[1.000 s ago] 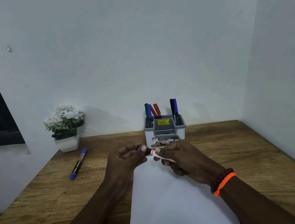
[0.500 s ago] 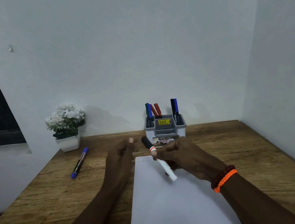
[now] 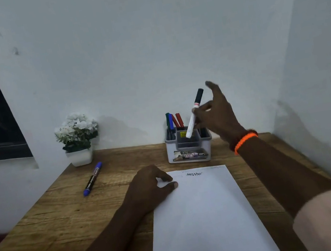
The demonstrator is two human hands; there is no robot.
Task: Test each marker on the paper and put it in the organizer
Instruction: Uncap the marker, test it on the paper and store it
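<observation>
Right hand (image 3: 217, 114) is up over the grey-and-white plastic desk organizer (image 3: 189, 146), thumb and fingers pinching a white-barrelled marker with a black cap (image 3: 194, 113). The marker is tilted, cap end toward one o'clock, lower end hanging just above the organizer's middle compartment; I cannot tell if it touches the rim. The forefinger points up, clear of the barrel. An orange and dark braided wristband (image 3: 244, 141) sits on that wrist.

Left hand (image 3: 151, 185) lies on the wooden table (image 3: 52, 227), fingers loosely bent, grasping nothing, fingertips pressing the top left corner of the white sheet of paper (image 3: 206, 217). A small black zigzag scribble (image 3: 194, 174) marks the sheet's top edge, at six o'clock from the organizer.

Green, blue and red markers (image 3: 173, 121) stand in the organizer's left compartment. At nine o'clock from the organizer lies a blue-capped black marker (image 3: 92, 178), and at eleven o'clock of that, a white pot of white flowers (image 3: 77, 138).
</observation>
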